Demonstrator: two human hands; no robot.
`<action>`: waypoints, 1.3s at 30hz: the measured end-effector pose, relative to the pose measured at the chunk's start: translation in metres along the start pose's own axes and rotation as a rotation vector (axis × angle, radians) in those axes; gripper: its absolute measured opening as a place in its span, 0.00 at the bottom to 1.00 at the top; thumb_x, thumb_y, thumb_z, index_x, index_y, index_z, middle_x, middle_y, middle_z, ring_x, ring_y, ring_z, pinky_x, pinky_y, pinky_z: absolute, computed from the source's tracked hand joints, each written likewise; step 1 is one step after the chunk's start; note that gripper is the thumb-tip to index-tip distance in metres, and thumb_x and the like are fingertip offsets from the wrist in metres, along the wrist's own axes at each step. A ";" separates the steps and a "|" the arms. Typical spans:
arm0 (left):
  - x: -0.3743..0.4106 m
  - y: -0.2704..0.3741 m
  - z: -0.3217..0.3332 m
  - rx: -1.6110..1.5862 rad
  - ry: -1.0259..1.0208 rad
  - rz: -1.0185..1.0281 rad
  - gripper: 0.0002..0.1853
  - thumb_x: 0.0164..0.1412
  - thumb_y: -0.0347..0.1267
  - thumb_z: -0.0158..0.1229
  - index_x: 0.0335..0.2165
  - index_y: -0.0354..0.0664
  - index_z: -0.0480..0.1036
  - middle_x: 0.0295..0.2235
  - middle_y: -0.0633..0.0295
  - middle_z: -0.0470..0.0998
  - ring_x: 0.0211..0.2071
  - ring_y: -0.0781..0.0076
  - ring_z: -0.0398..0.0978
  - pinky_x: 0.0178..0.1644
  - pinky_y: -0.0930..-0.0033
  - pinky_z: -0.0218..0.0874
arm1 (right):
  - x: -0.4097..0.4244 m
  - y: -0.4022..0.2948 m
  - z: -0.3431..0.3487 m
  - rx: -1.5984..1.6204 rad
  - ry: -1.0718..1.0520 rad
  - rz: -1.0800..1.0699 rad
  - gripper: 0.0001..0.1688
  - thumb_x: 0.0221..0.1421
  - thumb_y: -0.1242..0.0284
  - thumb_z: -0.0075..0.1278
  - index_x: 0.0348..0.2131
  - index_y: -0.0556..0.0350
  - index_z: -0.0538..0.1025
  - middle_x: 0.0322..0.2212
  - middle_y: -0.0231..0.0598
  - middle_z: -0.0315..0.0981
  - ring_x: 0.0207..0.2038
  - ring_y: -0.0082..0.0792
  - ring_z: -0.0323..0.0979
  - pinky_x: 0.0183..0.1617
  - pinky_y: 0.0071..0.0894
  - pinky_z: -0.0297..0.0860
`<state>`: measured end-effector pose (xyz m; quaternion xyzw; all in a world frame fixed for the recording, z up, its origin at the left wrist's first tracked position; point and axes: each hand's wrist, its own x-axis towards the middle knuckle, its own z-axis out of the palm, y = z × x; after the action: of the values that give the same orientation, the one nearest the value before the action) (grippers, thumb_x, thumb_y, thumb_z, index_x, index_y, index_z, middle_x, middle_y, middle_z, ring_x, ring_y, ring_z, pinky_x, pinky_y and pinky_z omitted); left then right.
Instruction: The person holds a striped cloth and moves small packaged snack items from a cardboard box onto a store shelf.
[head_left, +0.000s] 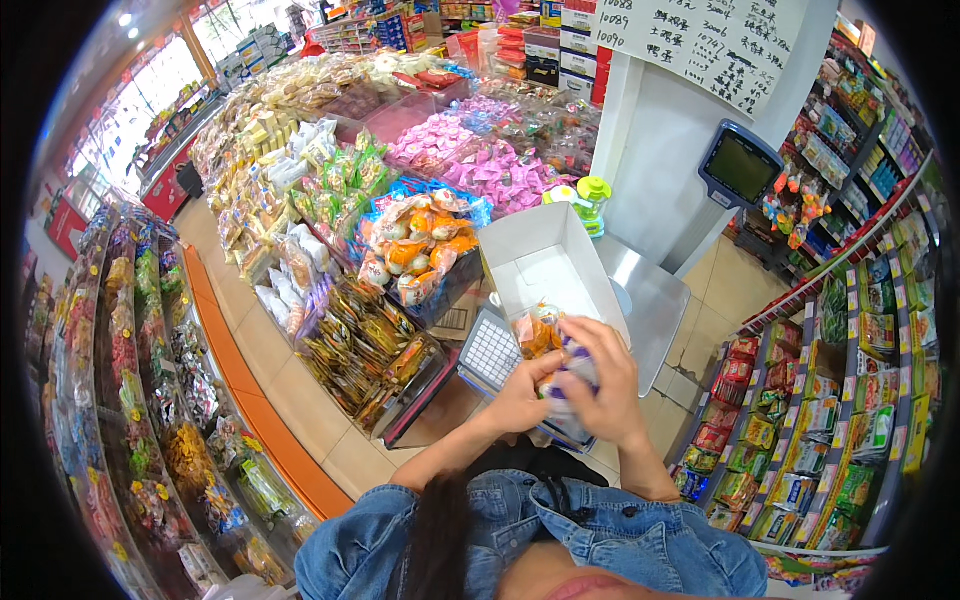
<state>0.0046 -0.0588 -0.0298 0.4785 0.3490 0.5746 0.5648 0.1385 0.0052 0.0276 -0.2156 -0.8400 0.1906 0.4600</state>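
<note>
My left hand (525, 397) and my right hand (607, 382) come together around small purple-and-white wrapped packets (561, 386), partly hidden by my fingers. Just beyond them, an open white cardboard box (555, 262) lies tilted across a weighing scale. Orange-and-clear wrapped snacks (532, 337) sit in its near end, beside my left fingers. To the left of the box shows the scale's white keypad (491, 349). How many packets I hold cannot be made out.
Bins of wrapped snacks (300, 187) spread ahead and left, with dark gold packets (367, 345) nearest. A steel counter (656, 315) stands right, under a display screen (739, 165). Stocked shelves (810, 420) line the right; candy racks (142, 360) stand left. A handwritten sheet (712, 45) hangs above.
</note>
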 end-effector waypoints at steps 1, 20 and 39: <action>-0.002 -0.003 -0.004 0.052 -0.041 0.010 0.21 0.51 0.28 0.59 0.45 0.34 0.67 0.37 0.66 0.72 0.39 0.80 0.68 0.44 0.76 0.60 | -0.002 -0.001 0.000 0.047 0.003 0.108 0.20 0.53 0.63 0.51 0.37 0.63 0.73 0.28 0.45 0.73 0.31 0.48 0.72 0.40 0.35 0.66; -0.014 0.004 -0.012 -0.383 0.077 0.084 0.25 0.58 0.30 0.54 0.52 0.37 0.59 0.41 0.58 0.73 0.40 0.68 0.74 0.45 0.67 0.66 | -0.028 0.072 -0.022 1.334 0.117 0.733 0.23 0.59 0.55 0.43 0.35 0.60 0.72 0.28 0.38 0.73 0.31 0.30 0.73 0.39 0.35 0.72; 0.020 0.001 0.015 0.278 0.414 0.404 0.20 0.58 0.25 0.50 0.49 0.31 0.60 0.54 0.53 0.56 0.55 0.65 0.60 0.54 0.65 0.57 | -0.031 0.010 0.034 0.138 0.314 0.294 0.28 0.35 0.87 0.55 0.42 0.62 0.74 0.43 0.46 0.69 0.45 0.44 0.68 0.51 0.36 0.63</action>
<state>0.0203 -0.0416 -0.0218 0.4837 0.4296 0.7072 0.2852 0.1269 -0.0073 -0.0163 -0.3306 -0.7028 0.2765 0.5659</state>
